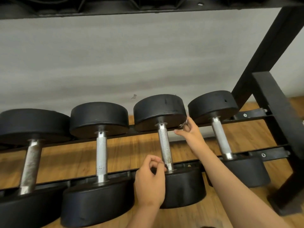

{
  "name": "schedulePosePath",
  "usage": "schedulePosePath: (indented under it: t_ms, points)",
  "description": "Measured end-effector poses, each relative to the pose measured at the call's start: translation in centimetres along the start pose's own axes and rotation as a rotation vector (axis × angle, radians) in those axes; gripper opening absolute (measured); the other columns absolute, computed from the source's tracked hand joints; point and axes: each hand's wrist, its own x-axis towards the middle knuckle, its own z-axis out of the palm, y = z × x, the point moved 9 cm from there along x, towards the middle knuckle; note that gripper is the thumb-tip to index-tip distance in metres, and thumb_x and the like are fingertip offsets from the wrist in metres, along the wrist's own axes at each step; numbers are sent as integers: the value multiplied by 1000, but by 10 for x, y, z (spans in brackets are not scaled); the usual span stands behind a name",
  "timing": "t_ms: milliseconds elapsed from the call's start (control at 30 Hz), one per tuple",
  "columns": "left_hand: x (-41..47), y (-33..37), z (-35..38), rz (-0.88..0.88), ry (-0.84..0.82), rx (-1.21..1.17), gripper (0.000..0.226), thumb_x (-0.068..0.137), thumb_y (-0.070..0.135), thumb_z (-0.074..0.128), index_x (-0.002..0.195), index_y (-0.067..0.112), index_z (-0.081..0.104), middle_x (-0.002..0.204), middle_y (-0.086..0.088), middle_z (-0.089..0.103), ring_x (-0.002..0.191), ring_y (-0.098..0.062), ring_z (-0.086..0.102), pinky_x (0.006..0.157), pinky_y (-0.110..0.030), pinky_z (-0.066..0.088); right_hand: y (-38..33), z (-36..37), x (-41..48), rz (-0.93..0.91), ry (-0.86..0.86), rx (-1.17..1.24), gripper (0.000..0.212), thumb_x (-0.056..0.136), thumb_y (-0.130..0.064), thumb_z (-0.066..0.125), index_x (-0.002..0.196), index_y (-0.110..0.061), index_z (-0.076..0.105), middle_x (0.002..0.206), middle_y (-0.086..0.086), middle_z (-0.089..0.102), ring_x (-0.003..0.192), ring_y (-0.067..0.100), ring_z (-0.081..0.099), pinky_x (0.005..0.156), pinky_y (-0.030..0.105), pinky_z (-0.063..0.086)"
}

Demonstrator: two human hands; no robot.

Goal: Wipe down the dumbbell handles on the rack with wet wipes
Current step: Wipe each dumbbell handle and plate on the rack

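Four dumbbells are lying across the rack (271, 153), and places are being given from the third handle (164, 145). Far to its left, the first handle (31, 163) is showing brown mottling; the second handle (101, 155), next left, is showing less. Just left of its near end, the left hand (150, 183) is hovering with fingers curled toward the thumb, nothing visible between them. Just right of its far end, the right hand (189, 134) is pinching a small white wipe (183, 123) against the rubber head, apart from the knurled steel. The fourth handle (221, 137) is lying next right. Judged best practice: unfolding the wipe, wrapping it round the third handle, then twisting while sliding collar to collar, the left hand steadying the near head against rolling.
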Motion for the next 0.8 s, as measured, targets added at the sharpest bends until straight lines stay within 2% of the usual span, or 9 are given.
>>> schedulePosePath:
  t_ms: [67, 167, 267, 333, 433, 467, 533, 667, 800]
  points:
    - [0, 1, 1, 3, -1, -4, 17, 92, 18, 58, 80, 29, 58, 70, 12, 68, 72, 0, 62, 70, -24, 45, -24, -2, -12, -91, 16, -13, 85, 84, 6, 66, 154, -21, 25, 155, -3, 35, 142, 10, 33, 115, 32, 32]
    - [-2, 1, 1, -6, -6, -16, 17, 91, 16, 59, 80, 29, 59, 71, 9, 68, 72, 0, 62, 69, -22, 43, -58, 7, -13, -230, -30, -250, 90, 84, -4, 71, 154, -28, 20, 159, -11, 19, 143, 3, 20, 115, 27, 25]
    - [-2, 2, 0, -10, -4, -8, 16, 91, 17, 58, 80, 29, 59, 71, 11, 68, 71, 2, 61, 68, -22, 44, -61, 12, 1, -207, -125, -412, 106, 80, -7, 77, 154, -35, 7, 162, -14, 5, 145, 7, 15, 116, 30, 23]
    - [-1, 2, 0, -15, -3, -4, 15, 91, 19, 58, 80, 29, 59, 70, 10, 68, 71, 1, 62, 67, -22, 43, -50, 7, 10, -173, -140, -384, 112, 76, -4, 79, 155, -37, 6, 162, -10, 12, 145, 12, 21, 112, 25, 31]
    - [0, 2, -1, -9, -3, -11, 13, 90, 22, 59, 79, 29, 59, 70, 9, 68, 71, 0, 62, 67, -20, 42, -34, 2, 20, -144, -84, -279, 111, 74, 3, 78, 155, -36, 12, 154, -5, 30, 137, 11, 35, 88, 4, 42]
    - [-1, 1, -1, -13, -7, -16, 13, 90, 22, 59, 80, 29, 59, 71, 9, 68, 71, 0, 62, 67, -19, 42, -27, 2, 23, -119, -67, -249, 109, 75, 4, 77, 155, -34, 13, 152, -4, 34, 134, 11, 38, 84, 5, 43]
    - [-1, 2, 0, -9, -14, -27, 12, 90, 22, 60, 80, 29, 60, 72, 8, 68, 72, 1, 62, 67, -17, 42, -12, 3, 26, -63, -43, -207, 101, 76, 4, 76, 153, -28, 20, 144, -2, 43, 131, 14, 42, 88, 10, 42]
    - [-1, 3, 0, -2, -20, -19, 13, 91, 21, 59, 81, 29, 59, 73, 5, 68, 72, 1, 62, 66, -13, 40, 3, 6, 25, 48, -24, -185, 65, 80, 0, 73, 132, -21, 40, 114, -10, 54, 125, 18, 49, 81, 11, 41]
    - [-1, 2, 1, 8, -20, -17, 14, 91, 20, 60, 80, 28, 59, 72, 6, 68, 72, 0, 62, 66, -15, 40, -7, -1, 13, 61, -4, -139, 68, 82, 2, 71, 139, -17, 39, 130, -3, 55, 129, 18, 49, 95, 22, 41]
